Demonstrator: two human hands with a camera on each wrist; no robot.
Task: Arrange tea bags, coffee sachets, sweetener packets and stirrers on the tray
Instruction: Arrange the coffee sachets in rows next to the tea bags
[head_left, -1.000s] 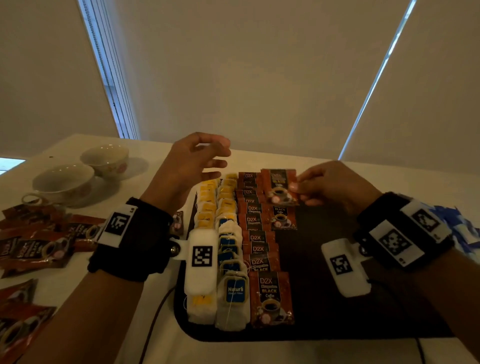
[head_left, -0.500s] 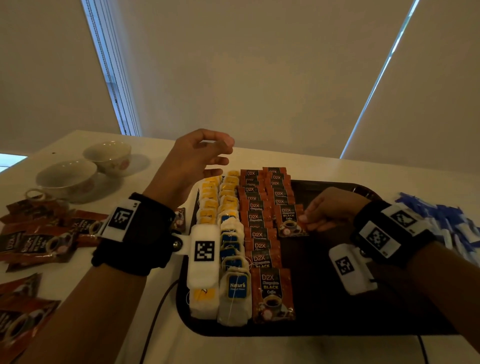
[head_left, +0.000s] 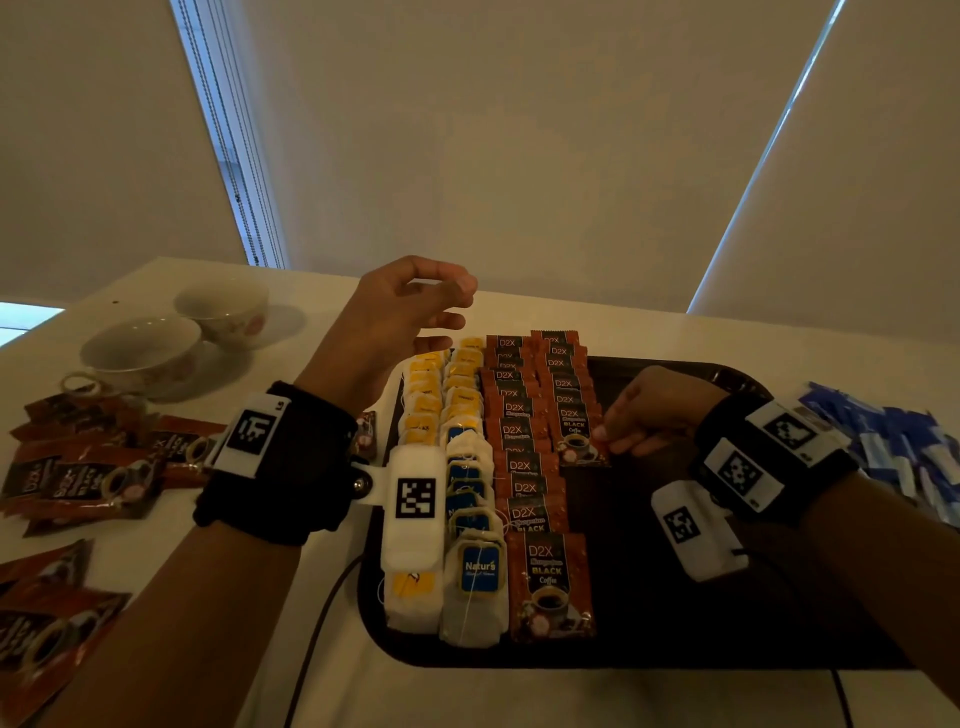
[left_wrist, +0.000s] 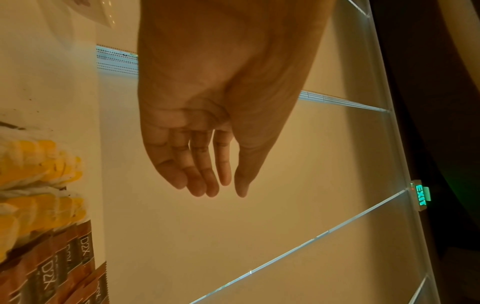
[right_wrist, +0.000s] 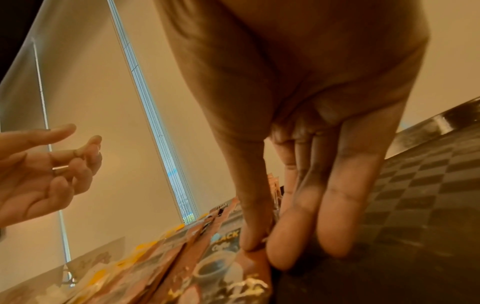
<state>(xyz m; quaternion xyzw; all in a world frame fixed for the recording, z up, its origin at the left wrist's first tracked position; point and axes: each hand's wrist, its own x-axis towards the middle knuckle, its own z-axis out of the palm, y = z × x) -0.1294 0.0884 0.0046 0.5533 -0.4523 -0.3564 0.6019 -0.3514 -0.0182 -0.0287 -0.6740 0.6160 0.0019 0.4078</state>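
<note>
Bench (head_left: 675, 332) carries a dark tray (head_left: 727, 597), taken as landmark. On the tray's left part: two rows of tea bags (head_left: 470, 525), then two rows of coffee sachets (head_left: 524, 462), long axes running near-to-far. Right hand (head_left: 649, 410) pinches the nearest sachet (head_left: 576, 439) of the shorter row, thumb on top, pressing it flat. Left hand (head_left: 400, 317) hovers relaxed, holding nothing, over the tray's far-left corner. Spare sachets (head_left: 78, 467) left of tray; blue packets (head_left: 898, 447) right. Nothing blocks the row's continuation.

Office or commercial interior, lit green exit sign (left_wrist: 420, 195) on wall, full-height roller blinds (head_left: 519, 156) over windows, plain white surface (head_left: 623, 327), two teacups (head_left: 140, 353) far left
</note>
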